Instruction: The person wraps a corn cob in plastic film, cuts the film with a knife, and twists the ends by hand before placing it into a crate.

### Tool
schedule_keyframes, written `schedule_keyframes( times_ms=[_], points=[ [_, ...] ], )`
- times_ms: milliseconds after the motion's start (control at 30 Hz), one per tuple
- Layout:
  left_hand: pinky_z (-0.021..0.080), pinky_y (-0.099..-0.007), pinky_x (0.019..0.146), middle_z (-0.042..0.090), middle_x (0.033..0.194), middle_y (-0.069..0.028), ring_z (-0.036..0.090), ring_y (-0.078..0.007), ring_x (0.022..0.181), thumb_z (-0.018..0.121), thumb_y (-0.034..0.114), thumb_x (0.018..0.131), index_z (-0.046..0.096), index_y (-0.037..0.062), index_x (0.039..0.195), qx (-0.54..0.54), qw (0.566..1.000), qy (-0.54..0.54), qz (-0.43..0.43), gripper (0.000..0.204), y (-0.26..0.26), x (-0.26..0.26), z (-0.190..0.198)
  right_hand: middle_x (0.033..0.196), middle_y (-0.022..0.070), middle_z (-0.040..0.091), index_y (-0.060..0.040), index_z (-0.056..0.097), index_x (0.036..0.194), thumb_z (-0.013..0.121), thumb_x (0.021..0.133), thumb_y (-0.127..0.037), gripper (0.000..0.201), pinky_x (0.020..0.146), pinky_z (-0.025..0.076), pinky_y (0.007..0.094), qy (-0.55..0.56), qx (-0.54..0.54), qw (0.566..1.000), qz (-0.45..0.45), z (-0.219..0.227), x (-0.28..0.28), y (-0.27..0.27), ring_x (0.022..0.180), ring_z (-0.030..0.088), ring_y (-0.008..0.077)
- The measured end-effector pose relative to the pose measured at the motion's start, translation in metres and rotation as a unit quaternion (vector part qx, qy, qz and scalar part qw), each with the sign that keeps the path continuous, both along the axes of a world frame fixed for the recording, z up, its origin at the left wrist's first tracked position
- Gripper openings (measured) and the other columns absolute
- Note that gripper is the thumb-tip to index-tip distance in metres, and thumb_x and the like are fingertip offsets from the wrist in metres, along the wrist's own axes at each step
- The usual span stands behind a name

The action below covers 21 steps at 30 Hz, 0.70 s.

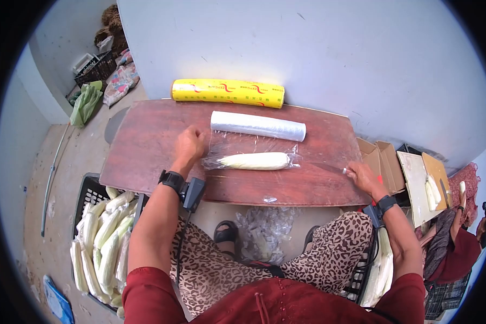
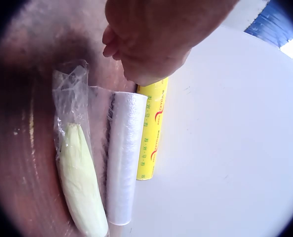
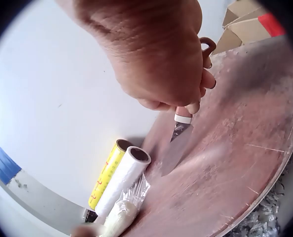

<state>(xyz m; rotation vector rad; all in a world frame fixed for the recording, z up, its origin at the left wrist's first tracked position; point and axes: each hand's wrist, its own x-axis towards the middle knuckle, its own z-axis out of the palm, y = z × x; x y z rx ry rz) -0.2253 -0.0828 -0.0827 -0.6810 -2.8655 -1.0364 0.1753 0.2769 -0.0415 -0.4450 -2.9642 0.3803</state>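
Observation:
My right hand [image 1: 363, 177] grips a knife [image 3: 178, 143] by its handle, beyond the board's right part. The blade shows below a white collar and points toward the table. My left hand [image 1: 190, 143] has its fingers curled, with nothing seen in them, beside the left edge of the clear film. An ear of corn [image 1: 254, 161] in pale husk lies across the table, wrapped in clear film [image 2: 71, 101] that bunches past both its ends. Behind it lies a white roll of cling film [image 1: 258, 126], with a sheet running from it toward the corn.
A yellow printed roll [image 1: 228, 93] lies at the back of the reddish table [image 1: 146, 135], by the wall. Crates of corn [image 1: 105, 237] flank my legs. Crumpled film [image 1: 267, 229] lies on the floor. Cardboard boxes [image 1: 380, 159] and another person's arm [image 1: 458, 216] are at right.

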Motion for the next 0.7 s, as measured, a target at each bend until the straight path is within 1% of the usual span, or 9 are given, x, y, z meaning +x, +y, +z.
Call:
schedule_keyframes(
  times_ms=[67, 167, 267, 367, 400, 500, 533, 633, 700],
  points=[
    [0.052, -0.0484, 0.077, 0.069, 0.091, -0.0210, 0.065, -0.0409, 0.088, 0.069, 0.027, 0.085, 0.065, 0.0024, 0.088, 0.063, 0.997, 0.000, -0.035, 0.025, 0.014, 0.012, 0.007, 0.082, 0.0193, 0.062, -0.0003, 0.057, 0.087, 0.064, 0.085, -0.004, 0.009, 0.069, 0.047, 0.0434, 0.011, -0.038, 0.999, -0.025, -0.005, 0.007, -0.001, 0.077, 0.058, 0.0387],
    [0.052, -0.0463, 0.076, 0.066, 0.088, -0.0205, 0.065, -0.0391, 0.084, 0.069, 0.022, 0.087, 0.065, 0.0006, 0.091, 0.076, 0.987, 0.037, -0.133, 0.022, 0.033, 0.046, 0.024, 0.080, 0.0172, 0.062, -0.0013, 0.059, 0.090, 0.066, 0.087, -0.007, 0.010, 0.069, 0.047, 0.0406, 0.037, -0.089, 0.994, -0.058, -0.009, 0.008, 0.001, 0.074, 0.058, 0.0341],
    [0.050, -0.0480, 0.082, 0.063, 0.099, -0.0192, 0.061, -0.0393, 0.094, 0.072, 0.026, 0.084, 0.063, 0.0041, 0.097, 0.045, 0.964, 0.080, -0.249, 0.026, 0.046, 0.080, 0.029, 0.079, 0.0156, 0.062, -0.0018, 0.059, 0.092, 0.066, 0.088, -0.008, 0.010, 0.069, 0.047, 0.0384, 0.064, -0.110, 0.989, -0.077, 0.003, -0.013, -0.002, 0.073, 0.059, 0.0305],
    [0.049, -0.0484, 0.083, 0.059, 0.098, -0.0185, 0.058, -0.0394, 0.095, 0.073, 0.027, 0.082, 0.061, 0.0036, 0.101, 0.014, 0.929, 0.143, -0.342, 0.032, 0.057, 0.103, 0.023, 0.080, 0.0148, 0.064, -0.0020, 0.059, 0.093, 0.064, 0.089, -0.009, 0.009, 0.069, 0.047, 0.0381, 0.078, -0.100, 0.989, -0.075, 0.039, -0.051, -0.022, 0.074, 0.060, 0.0292],
    [0.047, -0.0468, 0.084, 0.058, 0.098, -0.0178, 0.056, -0.0372, 0.097, 0.074, 0.027, 0.081, 0.060, 0.0023, 0.100, -0.016, 0.921, 0.134, -0.365, 0.034, 0.060, 0.108, 0.021, 0.080, 0.0148, 0.064, -0.0021, 0.059, 0.093, 0.064, 0.089, -0.009, 0.010, 0.069, 0.047, 0.0384, 0.081, -0.092, 0.990, -0.064, 0.047, -0.064, -0.026, 0.074, 0.060, 0.0292],
    [0.047, -0.0459, 0.086, 0.057, 0.102, -0.0182, 0.055, -0.0370, 0.099, 0.074, 0.024, 0.080, 0.059, 0.0018, 0.100, -0.021, 0.891, 0.195, -0.410, 0.034, 0.061, 0.124, 0.011, 0.082, 0.0144, 0.066, -0.0025, 0.061, 0.095, 0.064, 0.089, -0.010, 0.010, 0.068, 0.048, 0.0380, 0.088, -0.073, 0.993, -0.014, 0.052, -0.103, -0.044, 0.074, 0.062, 0.0266],
    [0.045, -0.0449, 0.088, 0.056, 0.106, -0.0169, 0.054, -0.0358, 0.102, 0.075, 0.023, 0.079, 0.058, 0.0017, 0.103, -0.055, 0.892, 0.186, -0.408, 0.036, 0.061, 0.127, 0.011, 0.083, 0.0142, 0.066, -0.0027, 0.061, 0.095, 0.064, 0.089, -0.010, 0.010, 0.067, 0.048, 0.0376, 0.091, -0.067, 0.994, 0.005, 0.051, -0.114, -0.051, 0.074, 0.063, 0.0253],
    [0.044, -0.0443, 0.090, 0.055, 0.111, -0.0170, 0.053, -0.0355, 0.104, 0.076, 0.021, 0.077, 0.055, 0.0016, 0.108, -0.058, 0.898, 0.178, -0.398, 0.042, 0.058, 0.128, 0.011, 0.085, 0.0162, 0.067, -0.0019, 0.061, 0.095, 0.064, 0.089, -0.010, 0.011, 0.071, 0.049, 0.0403, 0.042, -0.132, 0.990, 0.011, 0.028, -0.147, -0.064, 0.078, 0.064, 0.0290],
    [0.043, -0.0438, 0.093, 0.054, 0.114, -0.0165, 0.052, -0.0351, 0.107, 0.076, 0.020, 0.076, 0.054, 0.0018, 0.111, -0.071, 0.896, 0.180, -0.400, 0.045, 0.059, 0.127, 0.009, 0.087, 0.0196, 0.066, -0.0014, 0.059, 0.093, 0.064, 0.091, -0.014, 0.014, 0.072, 0.048, 0.0434, 0.035, -0.151, 0.988, 0.014, 0.012, -0.159, -0.072, 0.082, 0.063, 0.0362]
  ],
)
